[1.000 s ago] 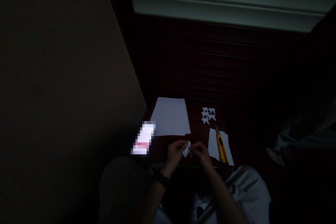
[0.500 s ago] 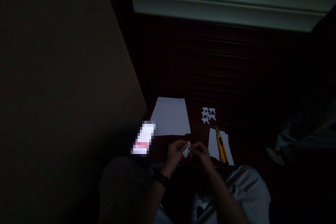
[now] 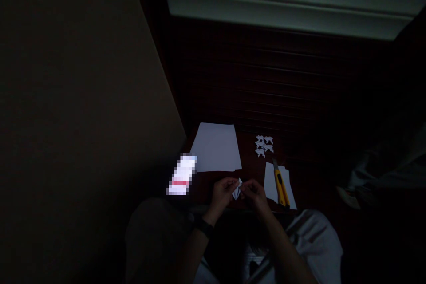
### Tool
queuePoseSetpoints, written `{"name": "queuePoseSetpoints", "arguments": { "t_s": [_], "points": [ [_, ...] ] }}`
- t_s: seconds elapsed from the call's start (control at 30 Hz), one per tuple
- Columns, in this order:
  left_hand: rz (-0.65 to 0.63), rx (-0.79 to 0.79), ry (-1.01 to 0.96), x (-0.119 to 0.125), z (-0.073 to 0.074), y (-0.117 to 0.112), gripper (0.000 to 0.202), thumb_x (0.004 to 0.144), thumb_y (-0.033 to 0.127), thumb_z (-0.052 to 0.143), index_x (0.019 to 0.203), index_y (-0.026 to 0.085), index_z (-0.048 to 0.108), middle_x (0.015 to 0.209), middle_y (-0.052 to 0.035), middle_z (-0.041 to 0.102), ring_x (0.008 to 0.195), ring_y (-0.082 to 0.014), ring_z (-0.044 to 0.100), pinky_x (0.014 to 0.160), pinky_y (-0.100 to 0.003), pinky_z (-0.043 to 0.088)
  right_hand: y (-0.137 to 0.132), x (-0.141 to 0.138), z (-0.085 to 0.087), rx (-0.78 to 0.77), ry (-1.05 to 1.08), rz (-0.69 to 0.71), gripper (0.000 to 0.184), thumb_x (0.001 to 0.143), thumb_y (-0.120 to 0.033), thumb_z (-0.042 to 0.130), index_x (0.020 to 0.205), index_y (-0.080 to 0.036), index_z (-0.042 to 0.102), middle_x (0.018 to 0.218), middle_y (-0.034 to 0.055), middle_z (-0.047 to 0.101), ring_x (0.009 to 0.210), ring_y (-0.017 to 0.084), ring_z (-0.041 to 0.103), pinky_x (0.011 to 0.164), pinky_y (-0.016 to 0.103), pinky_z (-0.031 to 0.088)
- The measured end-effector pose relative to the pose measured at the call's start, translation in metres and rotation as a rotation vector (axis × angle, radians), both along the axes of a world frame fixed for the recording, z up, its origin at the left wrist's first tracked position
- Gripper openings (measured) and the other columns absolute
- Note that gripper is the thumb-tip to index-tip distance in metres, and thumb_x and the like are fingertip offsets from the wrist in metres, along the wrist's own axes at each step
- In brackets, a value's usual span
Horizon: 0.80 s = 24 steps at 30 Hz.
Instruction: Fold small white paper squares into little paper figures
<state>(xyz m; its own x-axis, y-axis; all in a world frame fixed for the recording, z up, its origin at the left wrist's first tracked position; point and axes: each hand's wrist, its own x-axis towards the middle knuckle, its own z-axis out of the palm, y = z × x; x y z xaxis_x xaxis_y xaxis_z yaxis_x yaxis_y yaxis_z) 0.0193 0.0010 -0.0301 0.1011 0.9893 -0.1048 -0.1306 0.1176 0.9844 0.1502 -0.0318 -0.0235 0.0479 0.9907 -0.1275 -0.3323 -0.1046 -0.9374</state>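
The room is dim. My left hand and my right hand meet over the near edge of a small dark table, and both pinch one small folded white paper piece held between them. A dark watch sits on my left wrist. A group of several small folded white paper pieces lies farther back on the table.
A white paper sheet lies at the table's back left. A yellow utility knife rests on a smaller white sheet to the right of my hands. A lit, blurred-out rectangle lies at the left. A wall rises on the left.
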Motion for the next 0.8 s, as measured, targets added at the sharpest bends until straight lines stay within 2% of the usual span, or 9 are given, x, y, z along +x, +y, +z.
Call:
{"name": "queuePoseSetpoints", "arguments": {
  "t_s": [0.1, 0.17, 0.47, 0.63, 0.8],
  "points": [
    [-0.012, -0.034, 0.036, -0.0001, 0.0015, -0.0003, 0.031, 0.065, 0.040, 0.064, 0.080, 0.012, 0.066, 0.066, -0.0052, 0.066, 0.044, -0.0096, 0.052, 0.039, -0.018, 0.035, 0.0000, -0.0002, -0.0007, 0.011, -0.006, 0.000, 0.015, 0.071, -0.028, 0.065, 0.075, -0.018, 0.055, 0.056, -0.0030, 0.055, 0.052, 0.011, 0.050, 0.052, 0.023, 0.038],
    [-0.022, -0.048, 0.042, -0.0003, 0.0022, -0.0005, 0.033, 0.065, 0.041, 0.064, 0.081, 0.012, 0.065, 0.067, -0.0057, 0.066, 0.042, -0.0089, 0.050, 0.037, -0.018, 0.032, 0.0000, -0.0004, -0.0011, 0.020, -0.021, -0.001, 0.014, 0.071, -0.028, 0.064, 0.075, -0.018, 0.054, 0.055, -0.0033, 0.055, 0.051, 0.011, 0.050, 0.053, 0.024, 0.038],
    [-0.051, -0.010, 0.047, -0.0014, -0.0030, 0.0007, 0.030, 0.067, 0.038, 0.062, 0.081, 0.012, 0.065, 0.068, -0.0062, 0.066, 0.046, -0.0105, 0.053, 0.040, -0.019, 0.035, 0.0011, -0.0007, -0.0019, -0.004, -0.084, -0.047, 0.021, 0.067, -0.033, 0.067, 0.075, -0.018, 0.055, 0.053, -0.0038, 0.054, 0.048, 0.012, 0.050, 0.050, 0.023, 0.039],
    [-0.036, 0.027, 0.039, -0.0016, -0.0020, 0.0011, 0.025, 0.067, 0.035, 0.062, 0.078, 0.012, 0.065, 0.072, -0.0071, 0.067, 0.060, -0.0143, 0.059, 0.051, -0.021, 0.043, 0.0008, 0.0001, -0.0051, -0.003, -0.075, -0.048, 0.022, 0.066, -0.031, 0.069, 0.076, -0.018, 0.054, 0.056, -0.0030, 0.056, 0.049, 0.011, 0.052, 0.049, 0.023, 0.040],
    [-0.022, 0.030, 0.034, -0.0013, -0.0018, 0.0003, 0.024, 0.067, 0.034, 0.063, 0.077, 0.012, 0.065, 0.072, -0.0071, 0.066, 0.061, -0.0149, 0.059, 0.053, -0.022, 0.044, 0.0007, -0.0015, -0.0077, 0.008, -0.078, -0.062, 0.023, 0.066, -0.032, 0.069, 0.076, -0.018, 0.055, 0.056, -0.0027, 0.057, 0.047, 0.012, 0.054, 0.048, 0.023, 0.042]
  ]
}}
